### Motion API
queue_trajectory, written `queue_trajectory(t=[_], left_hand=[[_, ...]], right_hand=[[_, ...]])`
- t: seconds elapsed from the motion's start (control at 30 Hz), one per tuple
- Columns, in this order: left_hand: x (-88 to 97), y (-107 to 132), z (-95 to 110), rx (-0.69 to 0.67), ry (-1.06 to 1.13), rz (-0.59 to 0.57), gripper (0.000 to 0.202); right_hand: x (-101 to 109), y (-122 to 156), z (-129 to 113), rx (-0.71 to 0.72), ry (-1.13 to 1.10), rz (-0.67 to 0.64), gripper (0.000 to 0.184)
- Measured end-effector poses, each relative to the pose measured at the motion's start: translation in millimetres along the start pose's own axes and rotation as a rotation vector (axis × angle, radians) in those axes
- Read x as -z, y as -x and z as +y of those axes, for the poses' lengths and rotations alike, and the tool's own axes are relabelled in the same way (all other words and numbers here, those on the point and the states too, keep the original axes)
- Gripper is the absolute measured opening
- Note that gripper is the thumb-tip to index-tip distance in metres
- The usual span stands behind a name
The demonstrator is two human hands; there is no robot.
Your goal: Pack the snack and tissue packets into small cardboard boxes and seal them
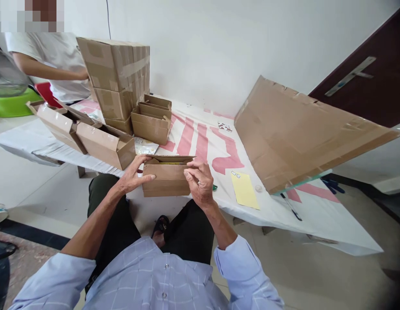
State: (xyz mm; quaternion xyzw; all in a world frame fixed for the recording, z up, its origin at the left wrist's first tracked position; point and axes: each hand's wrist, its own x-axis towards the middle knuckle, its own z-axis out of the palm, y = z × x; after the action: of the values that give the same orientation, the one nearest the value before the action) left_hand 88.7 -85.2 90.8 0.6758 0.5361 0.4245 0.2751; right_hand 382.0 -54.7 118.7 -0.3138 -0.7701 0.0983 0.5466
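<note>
Draped table point(332, 226), box point(166, 181) between cartons point(122, 77) and cardboard panel point(303, 133)

The held box point(166, 181) is brown, the paper point(245, 190) yellow, the shirt point(154, 275) white-checked pale blue, the cloth point(200, 137) white and pink.

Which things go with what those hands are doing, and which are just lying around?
Part of the job:
- cardboard box, gripped by the left hand, with the right hand at its other end
- open boxes nearby, probably

Seemingly just lying about:
- yellow paper
- black pen
</note>
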Motion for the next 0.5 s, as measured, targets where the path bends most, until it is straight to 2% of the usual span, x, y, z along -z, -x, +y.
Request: queue_trajectory(t=[0.17,0.27,0.37,0.5], left_hand=[[-2.0,1.2,1.1,0.061,0.023,0.019,0.071],[-1.6,5.9,-1.7,0.117,0.01,0.039,0.071],[0.1,7.2,-9.2,0.136,-0.015,0.057,0.07],[1.9,8.4,-9.4,0.126,-0.03,0.042,0.056]], right_hand=[[14.3,7.9,-12.4,-0.147,-0.124,0.116,0.017],[30.4,16.3,-8.4,-0.254,-0.196,0.165,0.021],[61.7,29.3,18.6,-0.376,-0.155,0.194,0.026],[133.9,50.4,78.8,-0.565,0.045,0.284,0.035]])
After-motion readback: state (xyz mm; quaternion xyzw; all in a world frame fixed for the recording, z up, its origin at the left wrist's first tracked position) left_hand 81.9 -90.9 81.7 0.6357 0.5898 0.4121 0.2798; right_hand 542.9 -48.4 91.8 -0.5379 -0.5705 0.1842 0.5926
